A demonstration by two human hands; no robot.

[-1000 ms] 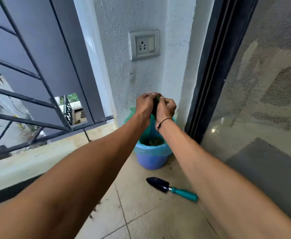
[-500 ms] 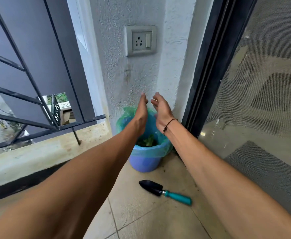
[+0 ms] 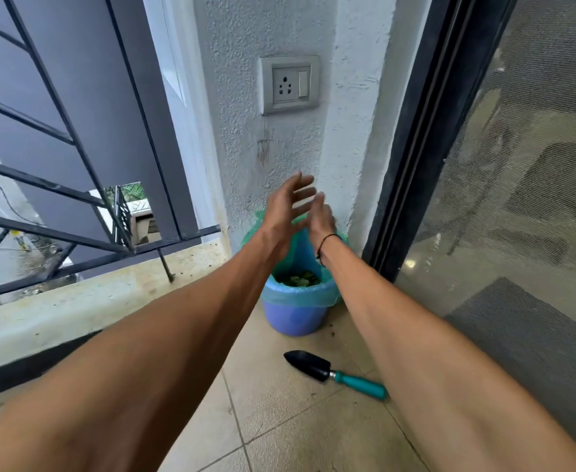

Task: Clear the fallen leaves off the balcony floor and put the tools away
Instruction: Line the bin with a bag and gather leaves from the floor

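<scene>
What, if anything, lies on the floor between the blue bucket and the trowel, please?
In the head view, only bare tile lies between the blue bucket and the trowel, apart from a few dark specks of debris near the bucket's base.

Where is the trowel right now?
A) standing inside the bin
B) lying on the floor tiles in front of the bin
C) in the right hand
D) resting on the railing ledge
B: the trowel lies flat on the tiles in front of the blue bin, and both hands are open above the bin.

No text, label, brand or number can be read anywhere.
</scene>
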